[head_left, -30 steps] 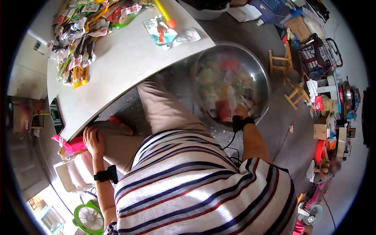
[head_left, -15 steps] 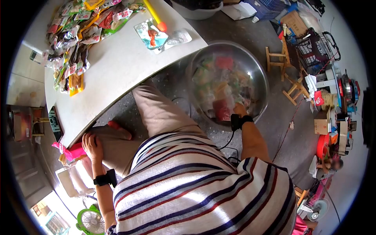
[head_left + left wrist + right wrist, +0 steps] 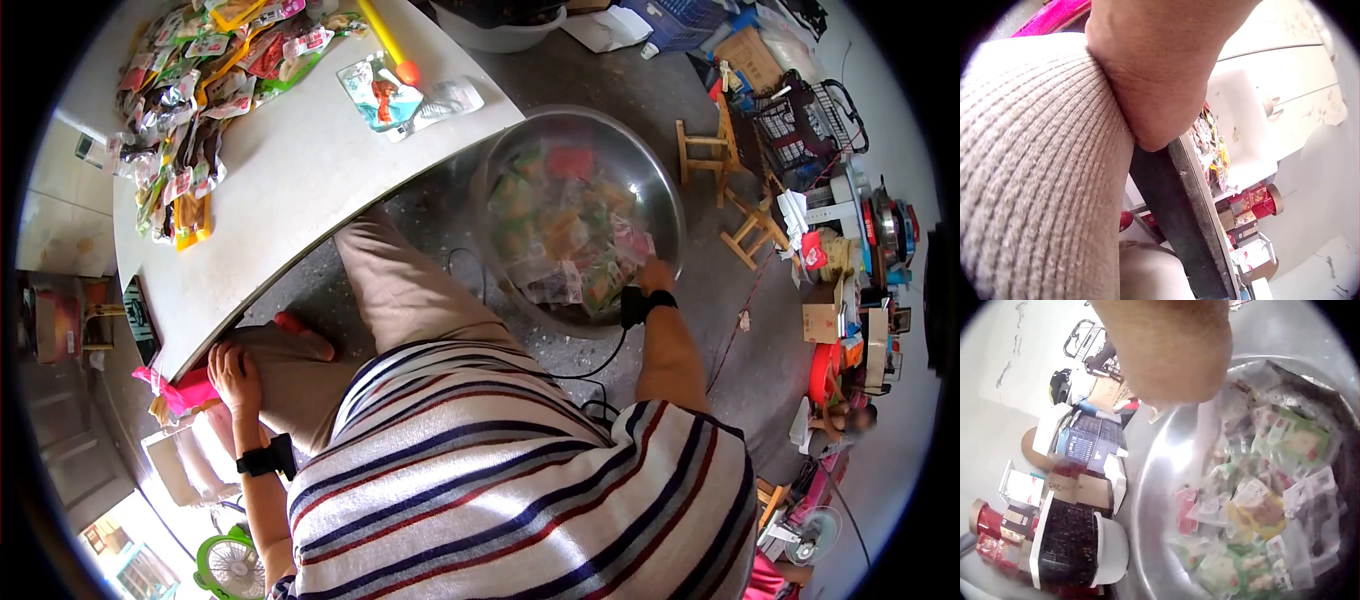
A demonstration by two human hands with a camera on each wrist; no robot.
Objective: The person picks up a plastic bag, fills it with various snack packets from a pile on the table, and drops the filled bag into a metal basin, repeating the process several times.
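My left hand (image 3: 235,378) rests on my left knee, its fingers relaxed over the trouser cloth. Inside the right wall of a wide steel basin (image 3: 662,185) is my right hand (image 3: 656,275), reaching among clear plastic food packets (image 3: 575,232). A pink-labelled packet (image 3: 630,240) lies right at its fingertips. I cannot tell whether those fingers pinch anything. In the right wrist view, a packet with a yellow edge (image 3: 1257,509) and a green-edged packet (image 3: 1300,440) lie in the basin, while the fingers are hidden behind the wrist.
A white table (image 3: 270,160) beside the basin bears a heap of snack packets (image 3: 190,110), a teal pouch (image 3: 380,92), a yellow stick (image 3: 388,38) and a phone (image 3: 140,318). Small wooden stools (image 3: 708,150) stand right of the basin. A green fan (image 3: 235,565) is lower left.
My right hand has moved right within the basin. The red packet near it no longer shows there, and green and clear packets show instead. My left hand has stayed on the knee.
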